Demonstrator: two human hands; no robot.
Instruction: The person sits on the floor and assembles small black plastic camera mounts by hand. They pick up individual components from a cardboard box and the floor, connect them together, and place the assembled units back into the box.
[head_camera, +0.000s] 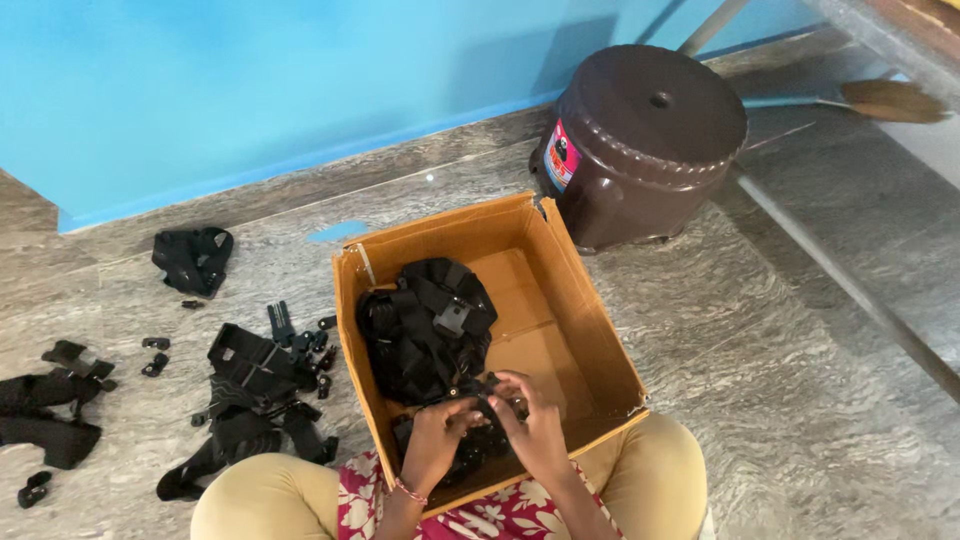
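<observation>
head view: we see our left hand and right hand curled together around a black strap piece, matte webbing with plastic buckles, inside the cardboard box; more black straps lie heaped just beyond our fingers.

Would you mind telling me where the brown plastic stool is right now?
In the head view, the brown plastic stool stands on the floor at upper right, just beyond the far right corner of the cardboard box, near the blue wall.

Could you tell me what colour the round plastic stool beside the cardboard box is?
The stool is dark brown, seen best in the head view.
</observation>
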